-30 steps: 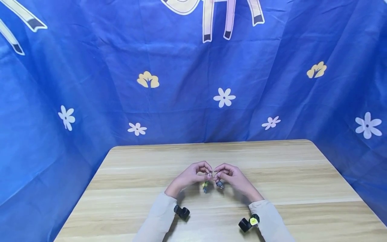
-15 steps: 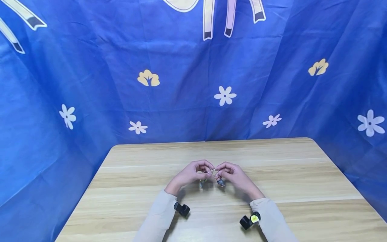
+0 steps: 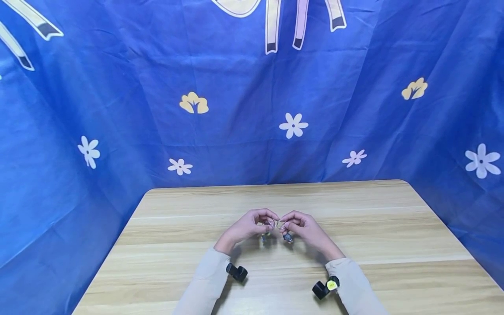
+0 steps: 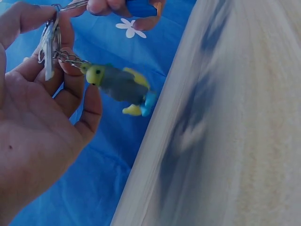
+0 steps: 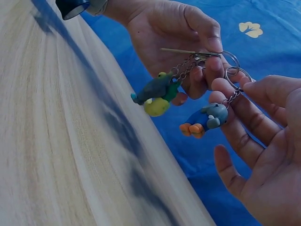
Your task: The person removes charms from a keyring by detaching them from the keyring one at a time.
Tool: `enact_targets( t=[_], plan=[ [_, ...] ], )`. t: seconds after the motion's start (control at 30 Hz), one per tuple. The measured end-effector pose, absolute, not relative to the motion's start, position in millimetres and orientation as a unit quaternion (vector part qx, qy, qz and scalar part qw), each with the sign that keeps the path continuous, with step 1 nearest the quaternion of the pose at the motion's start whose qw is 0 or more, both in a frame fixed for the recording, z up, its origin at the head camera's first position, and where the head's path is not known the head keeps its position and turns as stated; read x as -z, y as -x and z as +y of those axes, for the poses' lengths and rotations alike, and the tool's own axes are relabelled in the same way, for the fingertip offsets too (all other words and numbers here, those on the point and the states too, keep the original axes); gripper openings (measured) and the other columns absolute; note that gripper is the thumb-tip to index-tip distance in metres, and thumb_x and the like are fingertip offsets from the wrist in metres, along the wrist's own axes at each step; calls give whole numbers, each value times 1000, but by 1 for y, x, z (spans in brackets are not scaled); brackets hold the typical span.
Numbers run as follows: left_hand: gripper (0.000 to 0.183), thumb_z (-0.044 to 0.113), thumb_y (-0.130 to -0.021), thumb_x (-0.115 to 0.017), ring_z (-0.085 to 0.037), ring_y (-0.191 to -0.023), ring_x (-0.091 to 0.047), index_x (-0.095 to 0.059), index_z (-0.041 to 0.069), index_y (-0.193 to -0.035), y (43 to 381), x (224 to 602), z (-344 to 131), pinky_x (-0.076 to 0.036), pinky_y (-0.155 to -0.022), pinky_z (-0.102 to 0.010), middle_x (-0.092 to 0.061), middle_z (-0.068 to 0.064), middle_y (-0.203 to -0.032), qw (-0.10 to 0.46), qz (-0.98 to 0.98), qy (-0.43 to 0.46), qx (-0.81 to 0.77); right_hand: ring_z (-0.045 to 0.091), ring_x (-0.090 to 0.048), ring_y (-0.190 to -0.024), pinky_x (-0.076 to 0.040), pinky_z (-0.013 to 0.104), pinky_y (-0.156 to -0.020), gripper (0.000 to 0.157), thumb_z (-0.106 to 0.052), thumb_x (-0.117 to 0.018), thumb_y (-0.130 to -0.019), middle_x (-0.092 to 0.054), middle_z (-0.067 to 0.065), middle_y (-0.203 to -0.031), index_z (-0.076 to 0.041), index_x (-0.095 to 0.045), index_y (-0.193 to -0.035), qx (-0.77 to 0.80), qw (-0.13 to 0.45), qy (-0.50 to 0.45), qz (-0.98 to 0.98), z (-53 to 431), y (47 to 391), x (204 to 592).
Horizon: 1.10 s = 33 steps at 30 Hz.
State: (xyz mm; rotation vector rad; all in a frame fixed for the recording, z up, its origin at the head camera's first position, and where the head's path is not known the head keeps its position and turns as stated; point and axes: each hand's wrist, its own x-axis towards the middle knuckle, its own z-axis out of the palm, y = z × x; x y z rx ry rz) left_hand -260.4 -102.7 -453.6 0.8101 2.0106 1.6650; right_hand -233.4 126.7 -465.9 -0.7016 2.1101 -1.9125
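Observation:
Above the table, my left hand (image 3: 249, 228) pinches a bunch of metal key rings with a flat key (image 4: 49, 54) among them. From its chains hang small figurines: one with a yellow-green head and grey body (image 4: 117, 84), and a yellow one (image 5: 157, 107) beside it. My right hand (image 3: 308, 229) pinches a metal key ring (image 5: 237, 77) between thumb and fingers. On its short chain dangles a grey-headed figurine in blue with orange feet (image 5: 207, 120). That ring overlaps the left hand's rings in the right wrist view. Both hands' fingertips are close together.
A pale wood-grain table (image 3: 189, 201) lies under the hands. Behind and beside it hangs a blue cloth (image 3: 236, 144) printed with flowers and animal legs. Black wrist cameras (image 3: 238, 273) are strapped over light sleeves (image 3: 204, 280).
The fingertips have come slightly closer together. The figurines under the left hand have swung a little to the left and up. Otherwise both hands stay nearly in place.

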Motion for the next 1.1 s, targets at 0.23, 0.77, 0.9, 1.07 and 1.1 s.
enact_targets(
  t=[0.23, 0.77, 0.9, 1.07, 1.1],
  plan=[
    [32, 1, -85, -62, -6, -70, -51, -59, -6, -116, 259, 452, -102, -43, -58, -20, -60, 6, -91, 199, 727, -282, -594, 6, -68, -84, -57, 27, -79, 28, -8, -53, -95, -65, 32, -99, 11, -56, -115, 650, 100, 244, 713, 127, 233, 466],
    [27, 10, -83, -69, -6, -75, -59, -60, -4, -104, 258, 450, -102, -49, -69, -20, -64, 5, -84, 183, 744, -273, -581, 5, -67, -84, -57, 27, -80, 28, -7, -53, -95, -64, 35, -98, 13, -55, -116, 645, 104, 263, 710, 126, 229, 461],
    [21, 7, -82, -67, -5, -66, -55, -58, 2, -100, 258, 450, -101, -43, -63, -19, -63, 7, -75, 191, 737, -265, -591, 5, -68, -85, -57, 26, -79, 29, -7, -53, -95, -64, 36, -100, 13, -54, -116, 646, 109, 264, 708, 125, 227, 460],
    [23, 2, -83, -62, -7, -55, -47, -55, 0, -105, 258, 451, -100, -38, -54, -22, -62, 0, -72, 205, 713, -278, -610, 5, -67, -84, -56, 26, -80, 28, -8, -52, -96, -64, 35, -99, 12, -54, -116, 645, 105, 263, 710, 125, 228, 460],
    [25, 2, -84, -62, -7, -54, -48, -54, -2, -108, 258, 451, -99, -39, -54, -21, -62, -1, -73, 207, 710, -284, -610, 5, -67, -84, -56, 27, -80, 28, -7, -52, -96, -64, 35, -99, 12, -54, -116, 644, 104, 263, 710, 125, 228, 461]
  ],
)
